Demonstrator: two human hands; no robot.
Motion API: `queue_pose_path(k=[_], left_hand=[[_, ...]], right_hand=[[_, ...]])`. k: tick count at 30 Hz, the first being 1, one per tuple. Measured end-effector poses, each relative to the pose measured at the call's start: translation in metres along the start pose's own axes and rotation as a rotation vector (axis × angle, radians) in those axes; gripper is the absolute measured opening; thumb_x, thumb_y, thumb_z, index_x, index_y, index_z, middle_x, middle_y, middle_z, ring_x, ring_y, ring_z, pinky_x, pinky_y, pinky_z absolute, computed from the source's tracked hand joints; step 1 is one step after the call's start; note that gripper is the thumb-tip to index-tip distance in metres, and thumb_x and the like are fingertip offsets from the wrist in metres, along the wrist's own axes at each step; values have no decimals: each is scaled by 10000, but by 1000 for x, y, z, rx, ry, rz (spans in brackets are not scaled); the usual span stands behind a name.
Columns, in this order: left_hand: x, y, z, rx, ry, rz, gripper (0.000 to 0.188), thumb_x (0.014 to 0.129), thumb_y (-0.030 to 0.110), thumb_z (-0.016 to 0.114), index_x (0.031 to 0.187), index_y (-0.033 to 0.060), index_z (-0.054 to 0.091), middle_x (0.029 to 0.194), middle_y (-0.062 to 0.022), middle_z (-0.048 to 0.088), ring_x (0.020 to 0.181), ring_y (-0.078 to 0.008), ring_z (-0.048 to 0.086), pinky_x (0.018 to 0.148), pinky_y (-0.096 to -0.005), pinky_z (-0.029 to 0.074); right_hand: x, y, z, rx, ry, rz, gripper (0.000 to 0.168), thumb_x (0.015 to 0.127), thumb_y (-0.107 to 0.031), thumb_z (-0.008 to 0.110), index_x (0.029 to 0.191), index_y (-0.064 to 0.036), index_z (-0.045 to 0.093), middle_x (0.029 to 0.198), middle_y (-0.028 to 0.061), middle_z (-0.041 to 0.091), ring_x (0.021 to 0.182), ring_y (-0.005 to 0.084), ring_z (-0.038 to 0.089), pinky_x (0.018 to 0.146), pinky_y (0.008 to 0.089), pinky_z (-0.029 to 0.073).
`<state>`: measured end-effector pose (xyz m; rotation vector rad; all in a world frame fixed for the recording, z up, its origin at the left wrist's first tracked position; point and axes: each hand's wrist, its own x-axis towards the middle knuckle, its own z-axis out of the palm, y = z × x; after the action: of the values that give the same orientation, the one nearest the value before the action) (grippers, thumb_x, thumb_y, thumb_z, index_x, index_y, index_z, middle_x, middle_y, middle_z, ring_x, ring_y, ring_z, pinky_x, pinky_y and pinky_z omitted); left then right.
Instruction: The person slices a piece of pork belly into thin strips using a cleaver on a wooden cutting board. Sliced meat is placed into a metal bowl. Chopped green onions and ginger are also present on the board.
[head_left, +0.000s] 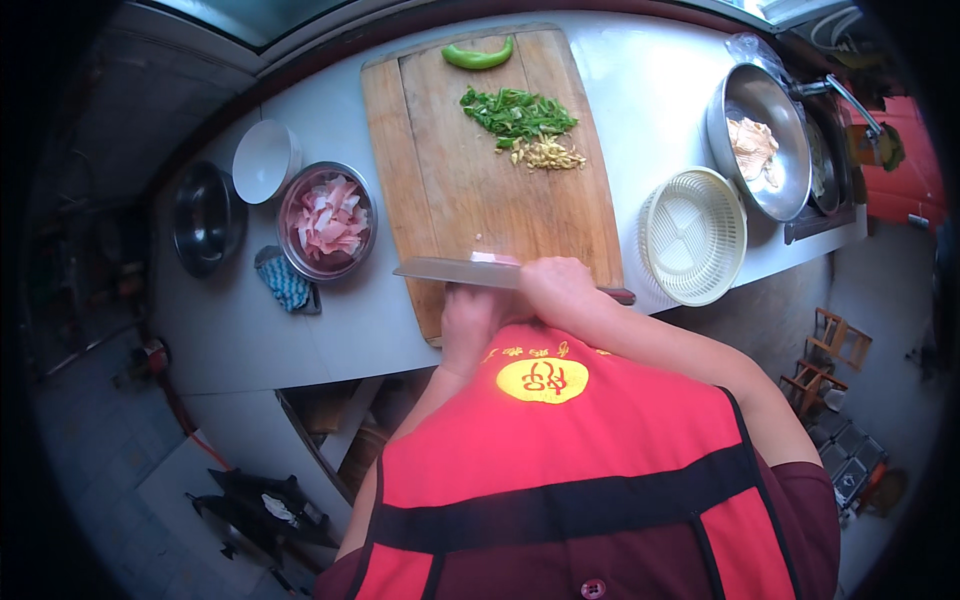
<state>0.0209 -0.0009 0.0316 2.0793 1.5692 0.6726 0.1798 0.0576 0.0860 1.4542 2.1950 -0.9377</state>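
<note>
My right hand (559, 289) grips a cleaver (457, 271) near the front edge of a wooden cutting board (457, 202). The blade points left, and the handle's end shows beyond my hand. Just behind the blade lies a small pale piece of meat (493, 258). My left hand (476, 311) is bent below the blade, close to the apron; its fingertips are hidden, so whether it holds anything cannot be told. Farther up the board are a green pepper (480, 56), chopped greens (519, 114) and chopped pale yellow bits (551, 154).
Left of the board stand a bowl of sliced meat (330, 217), a white bowl (264, 161), a dark metal bowl (206, 219) and a blue-patterned cloth (283, 277). On the right are a plastic basket (694, 236) and a metal basin (787, 180) holding pale food.
</note>
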Motion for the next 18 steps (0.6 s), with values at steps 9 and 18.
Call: queue_pose_path(k=[9,18], left_hand=[[0,10,0,122,45,8,452,748,103,620,1190,126,528,1029,-120,529,908,-319,526,766,-383,469],[-8,5,17,232,53,88,408,738,77,566,1145,77,541,1031,-97,545,915,-259,537,760,-322,482]], right_hand=[[-19,31,4,19,-28,57,133,724,-133,599,756,-24,668,807,195,654,765,345,647,667,428,519],[-10,20,-9,-36,-98,63,162,773,-109,568,850,-14,675,868,167,670,802,304,664,669,409,535]])
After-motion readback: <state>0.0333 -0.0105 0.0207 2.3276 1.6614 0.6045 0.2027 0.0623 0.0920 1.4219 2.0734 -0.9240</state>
